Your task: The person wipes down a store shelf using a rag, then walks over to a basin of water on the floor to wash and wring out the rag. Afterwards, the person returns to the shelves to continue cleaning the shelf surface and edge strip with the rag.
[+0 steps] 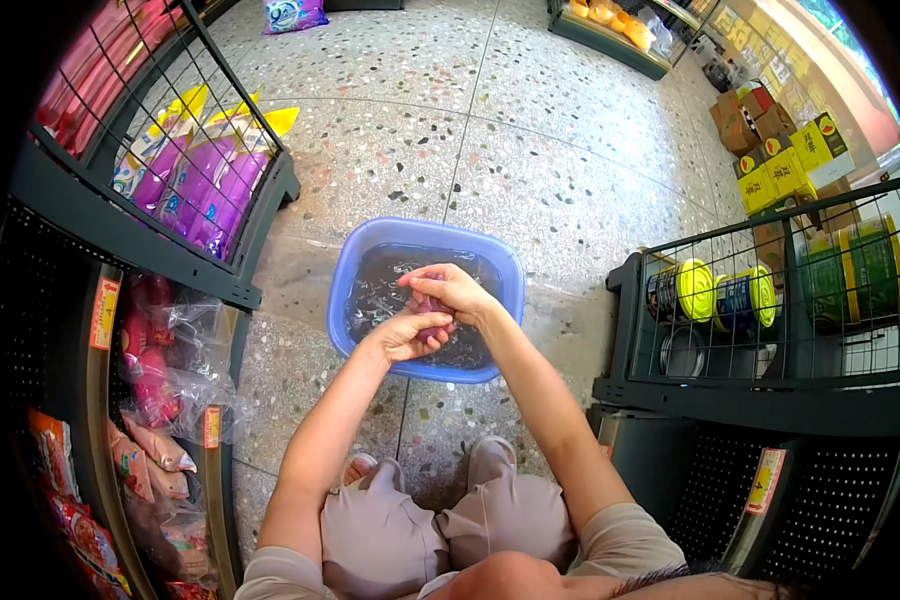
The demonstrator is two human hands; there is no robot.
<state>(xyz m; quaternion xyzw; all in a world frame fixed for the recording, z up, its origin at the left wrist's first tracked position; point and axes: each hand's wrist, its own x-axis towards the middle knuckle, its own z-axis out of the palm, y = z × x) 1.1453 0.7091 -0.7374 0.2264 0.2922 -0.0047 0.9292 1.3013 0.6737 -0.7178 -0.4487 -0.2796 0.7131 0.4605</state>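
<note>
A blue plastic basin point(513, 280) of dark water stands on the floor in front of my knees. Both hands are together over the water, near the basin's middle. My left hand point(411, 334) is closed, palm turned up, around a small crumpled purplish-pink cloth point(432, 306). From above, my right hand point(450, 290) pinches the same cloth, its fingers curled over it. Most of the cloth is hidden by the fingers.
Dark metal shelving with a wire side point(240, 75) flanks me on the left, holding purple detergent bags point(210, 180). On the right, a wire-fronted shelf point(760, 375) holds tins with yellow-green lids point(698, 290). Yellow cartons point(780, 175) are stacked behind it. Speckled floor point(390, 150) stretches ahead.
</note>
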